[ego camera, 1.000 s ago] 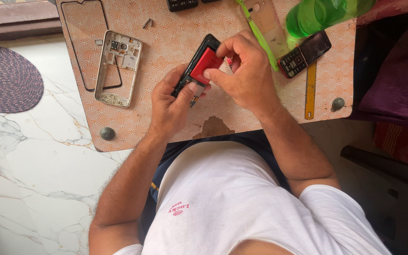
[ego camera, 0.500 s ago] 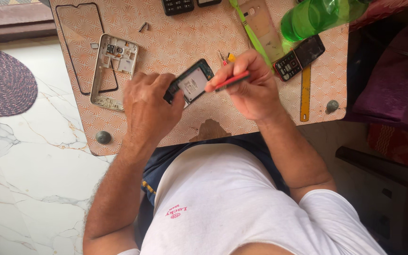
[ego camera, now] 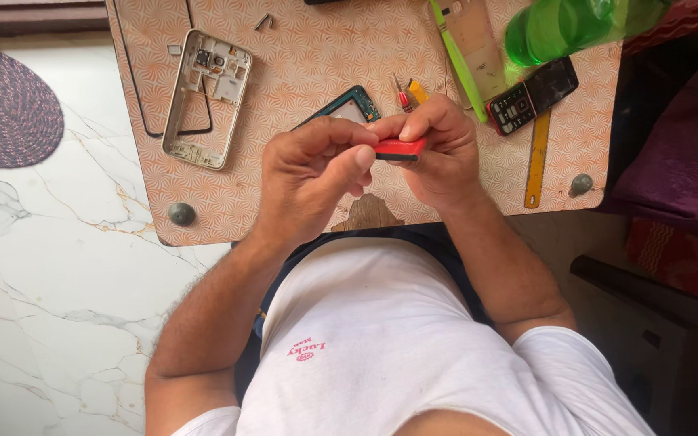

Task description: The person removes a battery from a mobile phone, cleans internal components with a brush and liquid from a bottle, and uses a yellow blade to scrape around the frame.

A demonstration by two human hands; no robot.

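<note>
Both hands meet over the middle of the small board (ego camera: 300, 64), above the person's lap. The left hand (ego camera: 313, 173) is curled, its thumb pressed against the near end of a flat red piece (ego camera: 401, 148), the other fingers folded in on the palm. The right hand (ego camera: 442, 153) closes over the same red piece from the other side, fingertips on its top edge and thumb under it, so the piece is pinched between the two hands and held level, just off the board.

At twelve o'clock from the left hand, half hidden by its knuckles, a phone body (ego camera: 349, 105) with a teal rim lies face up on the board. Just beside it, at twelve o'clock from the red piece, two small tool handles show, one red (ego camera: 403, 98) and one yellow (ego camera: 418, 90); their tips I cannot make out.

At ten o'clock from the hands lies a silver phone frame (ego camera: 206, 97), partly over a thin black bezel (ego camera: 149, 73). At one o'clock from the right hand a green strip (ego camera: 458, 60) runs slantwise next to a pale back cover (ego camera: 482, 40), and past these a keypad phone (ego camera: 533, 95) lies tilted, touching the top of a yellow ruler (ego camera: 536, 157). A green bottle (ego camera: 567, 24) sits at the far right corner. Two round knobs (ego camera: 181, 214) mark the board's near edge.

The board rests over a marble floor (ego camera: 50, 282), with a woven purple mat (ego camera: 6, 105) at nine o'clock.
</note>
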